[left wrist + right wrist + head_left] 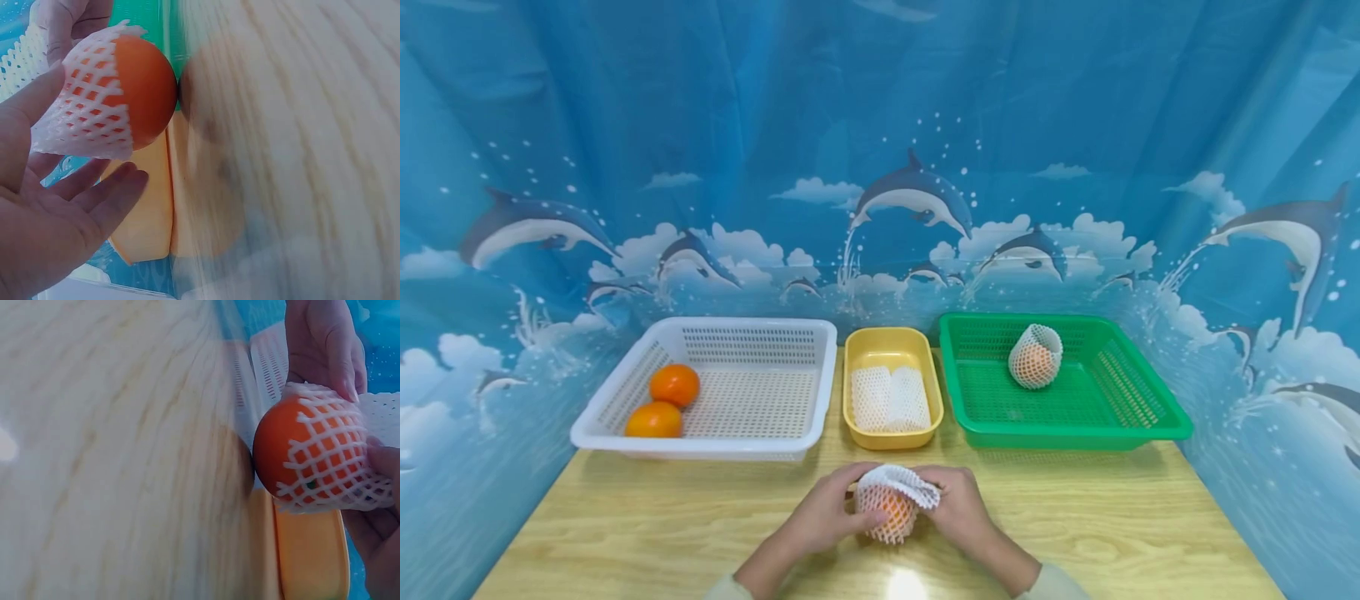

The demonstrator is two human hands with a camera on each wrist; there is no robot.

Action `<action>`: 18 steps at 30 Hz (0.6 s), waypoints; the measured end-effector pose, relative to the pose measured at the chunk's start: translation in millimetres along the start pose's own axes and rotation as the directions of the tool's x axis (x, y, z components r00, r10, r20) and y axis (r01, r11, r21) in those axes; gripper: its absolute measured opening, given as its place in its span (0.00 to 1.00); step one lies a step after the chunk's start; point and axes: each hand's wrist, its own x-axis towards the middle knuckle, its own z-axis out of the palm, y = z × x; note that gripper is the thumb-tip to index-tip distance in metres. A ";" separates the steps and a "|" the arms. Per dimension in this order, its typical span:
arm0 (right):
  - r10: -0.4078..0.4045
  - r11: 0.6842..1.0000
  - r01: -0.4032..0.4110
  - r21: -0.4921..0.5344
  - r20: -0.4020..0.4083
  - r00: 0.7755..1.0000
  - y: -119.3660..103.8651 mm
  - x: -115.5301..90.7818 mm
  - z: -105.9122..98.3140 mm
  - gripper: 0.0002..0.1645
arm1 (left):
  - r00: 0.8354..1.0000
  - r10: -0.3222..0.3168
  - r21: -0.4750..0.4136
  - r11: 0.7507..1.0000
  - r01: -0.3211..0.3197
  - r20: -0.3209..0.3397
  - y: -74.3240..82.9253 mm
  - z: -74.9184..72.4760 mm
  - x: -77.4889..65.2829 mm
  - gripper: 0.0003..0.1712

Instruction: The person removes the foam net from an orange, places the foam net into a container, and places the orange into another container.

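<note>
Orange fruit [145, 90], half dressed in a white foam net [891, 483], is between your two hands, low in the middle of the desk [625, 517]. Your left grip [831, 508] holds its side through the net, thumb in front. Your right grip [958, 508] pinches the loose top of the net.

Now take the fruit in your hands as the middle of a clock. At 2 o'clock is the green basket [1075, 436], with one netted fruit [1036, 360] inside, so one looks done. At 10 o'clock is the white basket [760, 400], where two bare fruits, one behind [674, 385] and one in front [655, 421], seem to wait their turn. At 12 o'clock is the yellow tray [892, 439] with two spare nets, one on the left [871, 398] and one on the right [907, 400]. That looks like one net for each bare fruit.

So you seem to be on your second one, with this net not quite finished and two more fruits left to dress.

Your fruit is round, smooth and bright. Its bottom pokes out bare and seems to touch the desk. Little orange diamonds peep through the net's holes, and one tiny green spot [311, 484] shows too. Up top, the extra net flops over toward 2 o'clock.
</note>
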 end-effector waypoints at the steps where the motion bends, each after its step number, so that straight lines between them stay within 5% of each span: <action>1: 0.001 1.000 -0.002 -0.013 -0.016 1.000 0.1 -0.2 0.1 0.07 | 1.000 0.002 0.006 1.000 -0.001 -0.008 0.2 0.2 0.3 0.36; 7: 0.076 0.997 -0.076 -0.025 0.004 0.997 -0.1 -0.3 -0.9 0.11 | 0.998 -0.019 0.000 1.000 0.019 -0.056 1.4 0.8 1.7 0.28; 14: 0.224 0.968 -0.241 0.066 0.191 0.956 -3.8 -2.5 -3.3 0.25 | 0.992 0.029 -0.016 0.999 -0.032 -0.126 3.3 2.4 1.1 0.10; 18: 0.173 0.982 -0.187 0.023 0.278 0.945 -4.1 -2.4 -3.5 0.34 | 0.983 0.044 -0.011 0.999 -0.047 -0.177 4.7 3.6 2.0 0.06</action>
